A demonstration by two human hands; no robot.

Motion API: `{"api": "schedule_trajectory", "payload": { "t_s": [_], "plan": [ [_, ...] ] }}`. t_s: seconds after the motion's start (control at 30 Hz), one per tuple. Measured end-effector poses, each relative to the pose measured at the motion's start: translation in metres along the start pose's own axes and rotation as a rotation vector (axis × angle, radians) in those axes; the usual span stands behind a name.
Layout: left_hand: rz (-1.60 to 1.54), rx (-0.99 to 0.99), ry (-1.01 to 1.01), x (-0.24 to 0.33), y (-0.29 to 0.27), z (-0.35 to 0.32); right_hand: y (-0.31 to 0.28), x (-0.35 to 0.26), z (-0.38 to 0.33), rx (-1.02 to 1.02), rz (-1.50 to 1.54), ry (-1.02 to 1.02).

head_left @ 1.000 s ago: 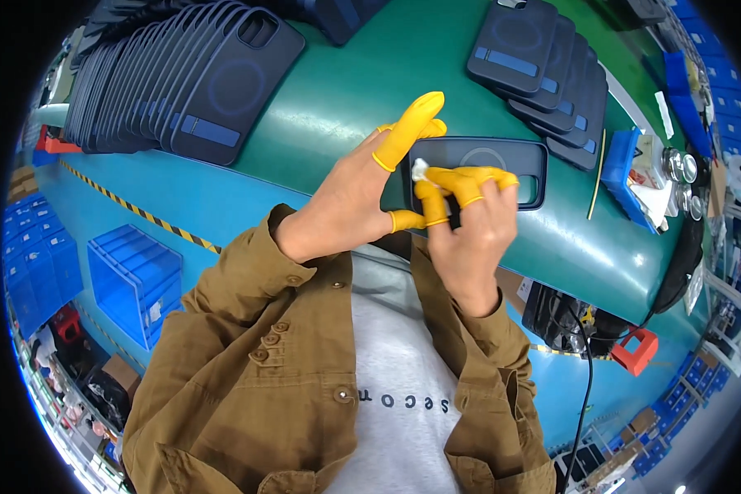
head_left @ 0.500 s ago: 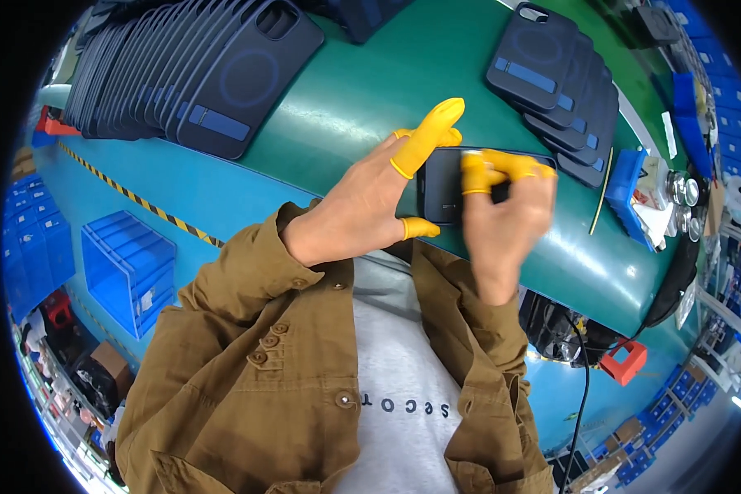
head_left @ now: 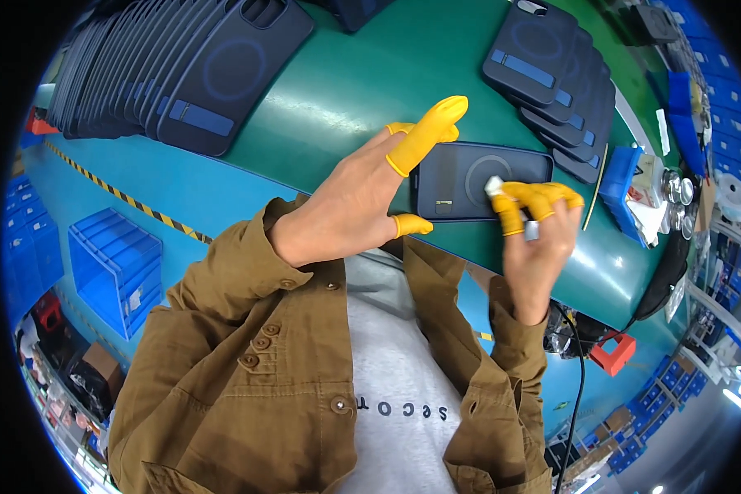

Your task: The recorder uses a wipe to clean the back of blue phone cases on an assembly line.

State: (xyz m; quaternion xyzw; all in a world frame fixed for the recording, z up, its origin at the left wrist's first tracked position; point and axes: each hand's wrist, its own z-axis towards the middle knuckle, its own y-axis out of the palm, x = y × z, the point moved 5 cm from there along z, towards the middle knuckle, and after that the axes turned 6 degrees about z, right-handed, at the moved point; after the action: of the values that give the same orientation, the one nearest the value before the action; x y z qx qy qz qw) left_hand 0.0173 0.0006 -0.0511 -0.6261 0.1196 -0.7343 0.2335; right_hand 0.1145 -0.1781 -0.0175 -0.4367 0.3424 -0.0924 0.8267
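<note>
1. Head view, the hands: my left hand [head_left: 350,206] grips the near-left end of a dark phone case [head_left: 482,181], yellow-capped fingers clamped on its edge, one capped finger raised above it. My right hand [head_left: 535,239] is closed, pinching a small white wipe [head_left: 494,185] against the case's back, beside the ring marking.
2. Same view, the case: it is held just above the green surface [head_left: 346,90], close in front of my chest.
3. I judge this to be the wiping step; next calls for steady pressure across the remaining back.
4. Same view, surroundings: a fanned row of dark cases [head_left: 173,70] lies far left, a stack of cases [head_left: 552,78] to the right, and blue bins [head_left: 111,263] stand below.
5. Hard to tell: the case's underside is hidden, and small items by the blue tray [head_left: 622,185] are unclear.
</note>
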Motion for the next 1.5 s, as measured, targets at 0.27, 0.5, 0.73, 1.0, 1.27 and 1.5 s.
{"api": "schedule_trajectory", "payload": {
  "t_s": [0.27,0.5,0.73,1.0,1.27,1.5],
  "plan": [
    [0.028,-0.019,0.013,0.003,0.002,0.003,0.02,-0.017,-0.011,-0.035,0.137,0.015],
    [0.028,-0.03,-0.024,0.004,-0.001,0.003,-0.02,0.033,-0.008,0.084,0.013,0.142],
    [-0.029,-0.008,0.023,0.001,0.001,0.004,-0.01,0.014,-0.006,0.033,0.008,0.05],
    [-0.028,-0.003,0.033,0.002,0.003,0.004,0.04,-0.028,-0.009,0.184,0.094,-0.004],
    [-0.024,0.004,0.005,0.004,0.001,0.001,-0.017,0.036,-0.008,0.276,-0.08,0.23],
    [-0.01,0.004,0.033,0.003,0.001,0.006,0.001,0.001,-0.019,0.146,0.066,0.159]
  ]
}}
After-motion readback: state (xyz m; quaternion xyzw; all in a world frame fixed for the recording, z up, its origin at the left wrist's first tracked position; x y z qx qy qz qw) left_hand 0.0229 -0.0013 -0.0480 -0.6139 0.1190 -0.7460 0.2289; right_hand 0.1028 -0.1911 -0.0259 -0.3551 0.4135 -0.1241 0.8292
